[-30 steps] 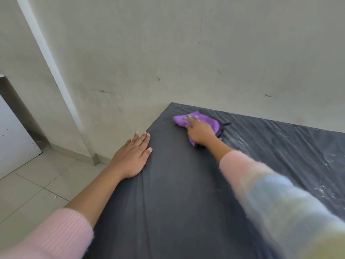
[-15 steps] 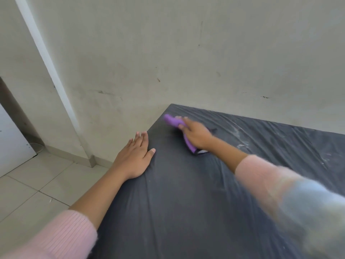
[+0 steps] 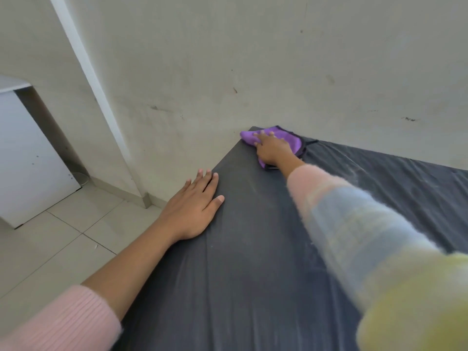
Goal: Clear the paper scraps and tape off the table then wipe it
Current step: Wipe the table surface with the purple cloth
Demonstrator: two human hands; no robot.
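Purple microfibre cloth (image 3: 287, 134) lies at the far corner of the table (image 3: 240, 274), pressed under the right hand (image 3: 273, 149), fingers straight. The left hand (image 3: 195, 211) rests flat, holding nothing. No scraps or tape in view (clearing looks finished); whitish streaks (image 3: 354, 173) probably still need wiping.

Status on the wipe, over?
Right hand presses purple cloth at far corner. Left hand flat on table edge. No scraps or tape on it; pale streaks at right.

A purple cloth (image 3: 292, 141) with a dark hem lies bunched at the far left corner of the table (image 3: 253, 262), pressed flat under the right hand (image 3: 274, 151). The tabletop is dark, wrinkled and pale-streaked toward the right.
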